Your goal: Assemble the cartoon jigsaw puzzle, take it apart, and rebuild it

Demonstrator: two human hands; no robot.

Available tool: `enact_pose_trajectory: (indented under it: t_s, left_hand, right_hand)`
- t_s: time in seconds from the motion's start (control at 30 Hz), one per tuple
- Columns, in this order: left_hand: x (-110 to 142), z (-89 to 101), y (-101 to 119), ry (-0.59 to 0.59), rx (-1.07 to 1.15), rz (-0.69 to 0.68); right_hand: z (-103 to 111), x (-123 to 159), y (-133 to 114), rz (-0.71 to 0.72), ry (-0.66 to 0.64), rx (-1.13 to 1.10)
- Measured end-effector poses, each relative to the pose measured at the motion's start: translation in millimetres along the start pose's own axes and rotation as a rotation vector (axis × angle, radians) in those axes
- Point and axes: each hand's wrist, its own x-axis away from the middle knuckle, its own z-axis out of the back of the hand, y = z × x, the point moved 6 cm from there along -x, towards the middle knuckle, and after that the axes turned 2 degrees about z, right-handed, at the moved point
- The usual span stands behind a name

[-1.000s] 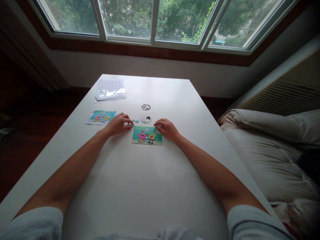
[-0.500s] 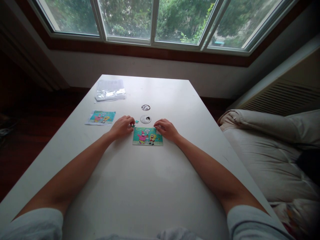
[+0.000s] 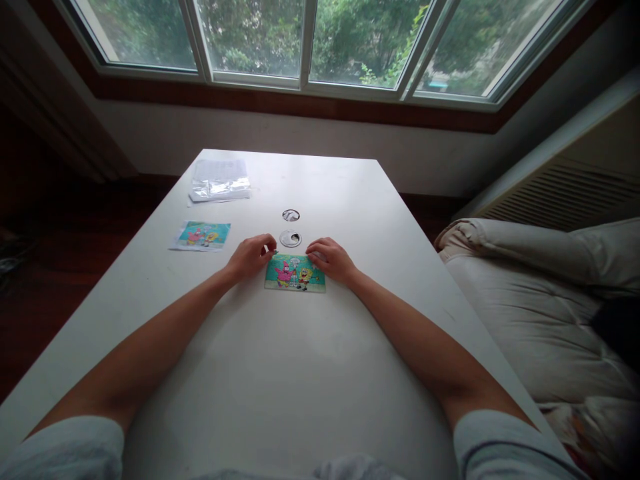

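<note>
A small cartoon jigsaw puzzle (image 3: 286, 275), with a pink starfish and a yellow sponge figure on teal, lies flat on the white table. At its upper left corner my left hand (image 3: 251, 258) is closed in a pinch on a small puzzle piece (image 3: 275, 251), mostly covered by the fingertips. My right hand (image 3: 332, 259) rests at the puzzle's upper right corner, fingers curled together, tips pressing on that edge. The hand covers part of the corner. Left of my left hand lies a paper picture (image 3: 204, 235) with a similar cartoon scene.
Two round badge-like discs, a nearer one (image 3: 291, 239) and a farther one (image 3: 291, 215), lie beyond the puzzle. A clear plastic bag with papers (image 3: 220, 180) is at the table's far left. To the right stands a cushioned beige seat (image 3: 525, 307); a window (image 3: 305, 47) is ahead.
My left hand has moved slightly right, to the puzzle's upper left edge. The loose teal pieces beside its fingertips no longer show separately. My right hand stays at the upper right corner.
</note>
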Motion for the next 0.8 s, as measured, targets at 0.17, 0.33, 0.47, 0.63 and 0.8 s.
enact_pose_trajectory:
  t_s: [0.17,0.33,0.47,0.63,0.8]
  left_hand:
    - [1,-12.0,22,-0.067,0.058,-0.114]
    - [-7,-17.1,24,-0.08,0.095,-0.114]
    - [-18,-19.4,21,-0.067,0.102,-0.078]
    - [-32,-25.6,26,-0.011,0.111,-0.037]
    - [-37,-34.4,38,0.096,0.211,-0.018]
  right_hand:
    - [-3,0,-2,-0.015,-0.03,0.163]
    - [-2,-2,4,-0.074,-0.015,0.186]
    - [0,-2,5,-0.086,-0.001,0.211]
    - [0,-2,4,-0.097,0.005,0.232]
    - [1,-2,7,-0.101,0.021,0.216]
